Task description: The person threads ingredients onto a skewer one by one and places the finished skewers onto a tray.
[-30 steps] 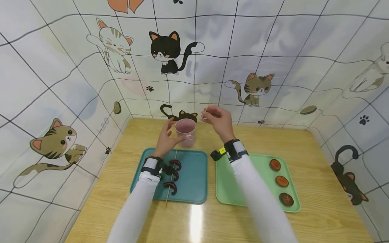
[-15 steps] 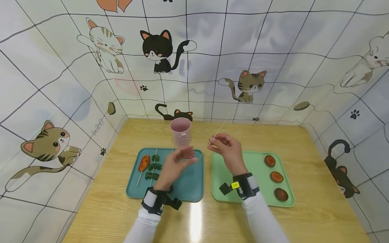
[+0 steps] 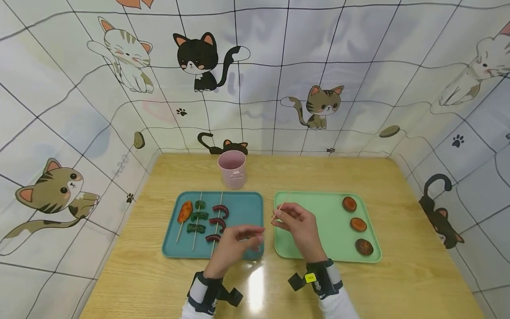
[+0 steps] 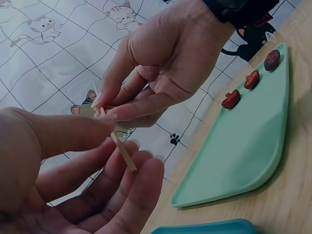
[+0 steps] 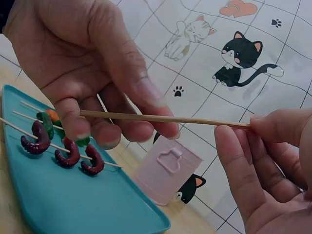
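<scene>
Head view, going left to right: the teal tray (image 3: 251, 201) holds three loaded skewers, then the left hand (image 3: 235, 246) and right hand (image 3: 299, 223) meet over the gap between trays, and the green tray (image 3: 318, 208) has three mushroom pieces along its right edge. Both hands pinch a bare skewer (image 5: 163, 118) between thumb and fingers (image 5: 141, 90), one end each. Its long axis spans hand to hand, and the pink cup (image 3: 232, 168) stands on the bench (image 3: 398, 177) behind.

Bright even light, glare patch on the table (image 3: 255, 283), fisheye-bent edges, soft shadows.
</scene>
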`<act>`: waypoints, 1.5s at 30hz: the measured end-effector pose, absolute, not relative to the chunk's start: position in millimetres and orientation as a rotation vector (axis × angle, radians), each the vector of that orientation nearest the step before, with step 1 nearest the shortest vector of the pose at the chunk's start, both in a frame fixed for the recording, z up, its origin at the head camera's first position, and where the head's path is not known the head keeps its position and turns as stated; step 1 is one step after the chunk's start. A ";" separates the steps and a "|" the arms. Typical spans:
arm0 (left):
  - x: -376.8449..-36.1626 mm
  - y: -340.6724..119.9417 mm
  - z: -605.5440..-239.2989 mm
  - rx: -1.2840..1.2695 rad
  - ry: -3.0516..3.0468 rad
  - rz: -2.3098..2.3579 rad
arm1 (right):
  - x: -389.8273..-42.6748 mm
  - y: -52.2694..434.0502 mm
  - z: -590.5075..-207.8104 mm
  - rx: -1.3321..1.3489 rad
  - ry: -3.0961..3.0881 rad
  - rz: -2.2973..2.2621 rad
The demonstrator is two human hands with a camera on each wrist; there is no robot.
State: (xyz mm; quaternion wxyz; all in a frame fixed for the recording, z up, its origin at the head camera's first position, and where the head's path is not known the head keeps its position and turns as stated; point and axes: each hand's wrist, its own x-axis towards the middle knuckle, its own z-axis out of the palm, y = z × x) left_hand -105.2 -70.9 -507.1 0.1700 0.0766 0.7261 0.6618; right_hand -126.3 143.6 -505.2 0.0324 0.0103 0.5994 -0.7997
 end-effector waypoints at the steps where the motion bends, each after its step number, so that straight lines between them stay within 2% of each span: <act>1: -103.6 -71.3 -508.4 0.214 2.057 1.874 | -124.5 143.1 -507.0 0.037 1.842 -2.465; 13: -93.1 -72.6 -520.2 0.229 2.038 1.821 | -108.6 140.1 -521.9 0.076 1.790 -2.452; 21: -90.5 -76.0 -521.8 0.216 2.018 1.858 | -114.6 154.4 -522.4 -0.124 2.033 -2.315; 26: -89.9 -81.1 -522.3 0.195 2.002 1.883 | -124.8 178.3 -511.6 -0.143 2.269 -2.162; 32: -90.8 -88.3 -522.7 0.179 2.023 1.880 | -140.0 215.0 -501.2 -0.024 2.519 -1.996; 45: -90.9 -102.3 -530.5 0.122 2.008 1.907 | -164.2 310.1 -511.8 0.153 3.045 -1.317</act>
